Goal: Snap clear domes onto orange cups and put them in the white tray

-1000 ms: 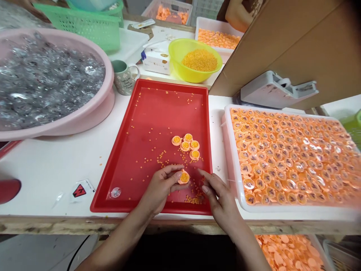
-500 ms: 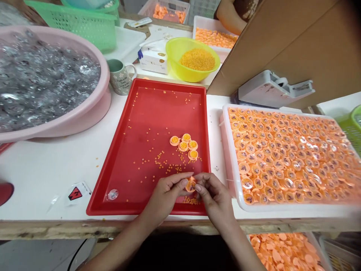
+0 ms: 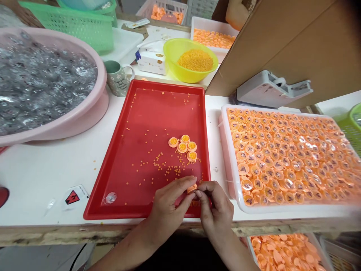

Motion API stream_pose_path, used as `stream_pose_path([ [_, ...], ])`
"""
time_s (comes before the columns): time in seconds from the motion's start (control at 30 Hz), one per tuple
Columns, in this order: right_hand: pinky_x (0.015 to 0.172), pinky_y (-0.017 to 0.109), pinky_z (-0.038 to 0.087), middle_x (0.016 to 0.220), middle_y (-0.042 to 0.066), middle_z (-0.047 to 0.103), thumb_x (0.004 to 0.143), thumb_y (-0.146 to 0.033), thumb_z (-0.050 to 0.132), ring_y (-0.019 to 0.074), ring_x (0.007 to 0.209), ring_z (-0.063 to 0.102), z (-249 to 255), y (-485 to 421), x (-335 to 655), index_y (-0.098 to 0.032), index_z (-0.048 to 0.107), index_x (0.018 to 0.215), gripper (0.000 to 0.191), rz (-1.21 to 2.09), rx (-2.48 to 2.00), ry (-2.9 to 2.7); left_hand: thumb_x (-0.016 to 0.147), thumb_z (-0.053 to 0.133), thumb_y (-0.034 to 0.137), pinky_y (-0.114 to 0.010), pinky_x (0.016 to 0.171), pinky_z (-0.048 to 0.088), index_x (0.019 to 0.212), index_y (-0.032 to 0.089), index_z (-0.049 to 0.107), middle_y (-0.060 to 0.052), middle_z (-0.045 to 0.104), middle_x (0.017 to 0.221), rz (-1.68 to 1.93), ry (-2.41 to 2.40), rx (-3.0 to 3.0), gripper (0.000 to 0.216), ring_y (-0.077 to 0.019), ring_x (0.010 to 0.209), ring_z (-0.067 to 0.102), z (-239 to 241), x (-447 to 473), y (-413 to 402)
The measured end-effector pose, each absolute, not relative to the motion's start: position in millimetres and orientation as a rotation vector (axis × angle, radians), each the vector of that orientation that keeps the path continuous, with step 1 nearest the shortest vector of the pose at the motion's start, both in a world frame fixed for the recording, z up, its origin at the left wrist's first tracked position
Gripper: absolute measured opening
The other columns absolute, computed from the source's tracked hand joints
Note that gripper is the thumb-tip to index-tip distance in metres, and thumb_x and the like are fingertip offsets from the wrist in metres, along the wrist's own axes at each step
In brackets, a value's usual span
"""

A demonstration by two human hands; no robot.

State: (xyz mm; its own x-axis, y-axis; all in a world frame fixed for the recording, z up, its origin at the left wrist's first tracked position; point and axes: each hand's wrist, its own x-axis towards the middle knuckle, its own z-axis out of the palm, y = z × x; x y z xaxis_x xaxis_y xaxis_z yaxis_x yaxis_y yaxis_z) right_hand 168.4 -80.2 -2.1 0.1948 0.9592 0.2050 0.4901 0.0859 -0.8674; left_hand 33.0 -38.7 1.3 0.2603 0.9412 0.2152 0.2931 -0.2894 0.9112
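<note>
Over the near right end of the red tray, my left hand and my right hand meet. Both pinch a small round orange plastic cup piece, now tilted edge-on and partly covered by the fingers. Just beyond them in the tray lie several similar orange cup pieces filled with yellow-orange beads. Loose beads are scattered over the tray floor. A clear plastic dome lies in the tray's near left corner.
A pink tub of clear domes stands left, beside a mug. Behind the tray is a yellow-green bowl of beads. At right, a white bin holds rows of orange pieces, below a tape dispenser. Another person's arm shows behind cardboard.
The orange cup piece has tipped from facing up to edge-on in my fingers. Both hands have shifted slightly nearer, and the left hand has turned over the piece more. The other person's arm has moved.
</note>
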Motion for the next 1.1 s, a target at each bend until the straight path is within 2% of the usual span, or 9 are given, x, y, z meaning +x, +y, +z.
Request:
stream_pose_path([
  [0.2, 0.071, 0.028, 0.048, 0.086, 0.004, 0.06, 0.088, 0.0, 0.045, 0.0158, 0.08, 0.058, -3, -80, 172, -0.02, 0.055, 0.098, 0.025, 0.472, -1.486, -1.632, 0.077, 0.066, 0.002, -0.02, 0.091, 0.055, 0.11, 0.015, 0.069, -0.006, 0.074, 0.105, 1.008, 1.143, 1.738, 0.036, -0.0147, 0.093, 0.071, -2, 36, -38],
  [0.37, 0.06, 0.024, 0.046, 0.078, 0.001, 0.057, 0.089, -0.007, 0.05, 0.0135, 0.069, 0.056, -5, -77, 171, -0.02, 0.056, 0.089, 0.014, 0.599, -1.568, -1.462, 0.077, 0.068, 0.008, -0.019, 0.083, 0.058, 0.106, 0.017, 0.071, -0.004, 0.076, 0.098, 0.967, 1.159, 1.524, 0.03, -0.0138, 0.084, 0.072, 1, 38, -37],
  [0.47, 0.057, 0.024, 0.045, 0.075, -0.001, 0.056, 0.091, -0.013, 0.051, 0.0127, 0.065, 0.055, -6, -77, 168, -0.021, 0.056, 0.087, 0.01, 0.743, -1.572, -1.324, 0.078, 0.067, 0.01, -0.019, 0.08, 0.059, 0.106, 0.018, 0.071, -0.003, 0.076, 0.099, 0.956, 1.166, 1.416, 0.029, -0.014, 0.085, 0.072, 4, 37, -38],
  [0.57, 0.06, 0.026, 0.047, 0.078, 0.0, 0.057, 0.092, -0.013, 0.049, 0.0138, 0.068, 0.057, -5, -78, 167, -0.021, 0.057, 0.089, 0.012, 0.823, -1.523, -1.321, 0.08, 0.064, 0.011, -0.019, 0.079, 0.059, 0.114, 0.021, 0.066, -0.002, 0.074, 0.105, 0.937, 1.15, 1.28, 0.035, -0.0143, 0.09, 0.072, 8, 34, -39],
  [0.83, 0.071, 0.029, 0.05, 0.089, 0.003, 0.062, 0.088, -0.001, 0.048, 0.0167, 0.081, 0.06, 3, -81, 171, -0.024, 0.056, 0.103, 0.028, 0.601, -1.428, -1.551, 0.084, 0.06, 0.012, -0.021, 0.08, 0.055, 0.103, 0.02, 0.067, -0.002, 0.073, 0.096, 0.868, 1.118, 1.407, 0.022, -0.0139, 0.089, 0.068, 15, 31, -34],
  [1.1, 0.076, 0.031, 0.05, 0.097, 0.006, 0.06, 0.09, -0.01, 0.044, 0.0185, 0.09, 0.059, -11, -73, 161, -0.022, 0.055, 0.11, 0.026, 0.742, -1.516, -1.429, 0.085, 0.052, 0.016, -0.025, 0.078, 0.055, 0.098, 0.021, 0.062, -0.002, 0.07, 0.091, 0.867, 1.22, 1.563, 0.017, -0.0158, 0.085, 0.067, -7, 32, -37],
])
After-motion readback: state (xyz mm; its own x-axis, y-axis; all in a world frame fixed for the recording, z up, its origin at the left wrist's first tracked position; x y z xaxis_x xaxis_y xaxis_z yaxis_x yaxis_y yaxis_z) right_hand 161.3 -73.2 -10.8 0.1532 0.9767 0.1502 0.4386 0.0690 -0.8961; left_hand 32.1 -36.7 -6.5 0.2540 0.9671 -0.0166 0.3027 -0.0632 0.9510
